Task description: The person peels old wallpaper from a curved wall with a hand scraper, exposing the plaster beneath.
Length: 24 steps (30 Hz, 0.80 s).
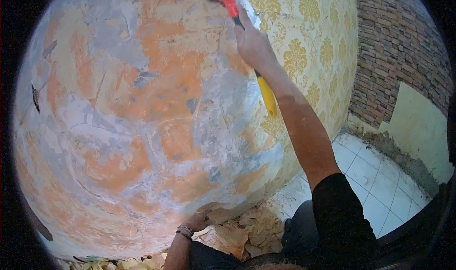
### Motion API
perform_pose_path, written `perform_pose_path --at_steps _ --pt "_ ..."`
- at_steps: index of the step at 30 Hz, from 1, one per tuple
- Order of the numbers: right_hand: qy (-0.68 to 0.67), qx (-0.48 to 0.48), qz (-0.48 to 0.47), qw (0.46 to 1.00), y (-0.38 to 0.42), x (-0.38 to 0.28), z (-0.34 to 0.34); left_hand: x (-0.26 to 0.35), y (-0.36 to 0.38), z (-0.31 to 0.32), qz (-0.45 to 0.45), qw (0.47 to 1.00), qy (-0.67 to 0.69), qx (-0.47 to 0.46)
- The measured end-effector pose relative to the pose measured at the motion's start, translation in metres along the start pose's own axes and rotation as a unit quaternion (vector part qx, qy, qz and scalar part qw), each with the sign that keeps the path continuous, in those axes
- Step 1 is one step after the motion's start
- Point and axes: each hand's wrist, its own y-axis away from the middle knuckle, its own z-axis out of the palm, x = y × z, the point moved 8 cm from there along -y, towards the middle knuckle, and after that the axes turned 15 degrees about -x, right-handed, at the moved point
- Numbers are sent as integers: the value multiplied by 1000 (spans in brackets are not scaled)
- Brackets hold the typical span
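Note:
High on the wall, my right hand (254, 44) is wrapped round a scraper (267, 96) with a yellow and black handle and a red neck. Its grey metal head lies against the wall, where the bared surface meets the yellow patterned wallpaper (308, 51). A pale, shiny flap (250, 14) shows beside my right fingers. Low down, my left hand (197, 221), with a bracelet at the wrist, is close to the foot of the wall with its fingers curled in and nothing visible in them.
The stripped wall (166, 108) shows orange, grey and whitish patches. Torn wallpaper scraps (251, 225) lie along its base. White floor tiles (375, 175) are at the right, below a wall with brick-patterned covering (394, 46) and a bare pale patch (420, 118).

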Motion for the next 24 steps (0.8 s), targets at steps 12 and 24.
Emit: perform_pose_path --at_steps 12,24 --pt "10 -53 75 996 9 27 -15 -40 17 16 -77 990 -102 -66" --pt "58 -22 -20 998 -35 37 -40 -43 8 20 -109 989 -47 -83"
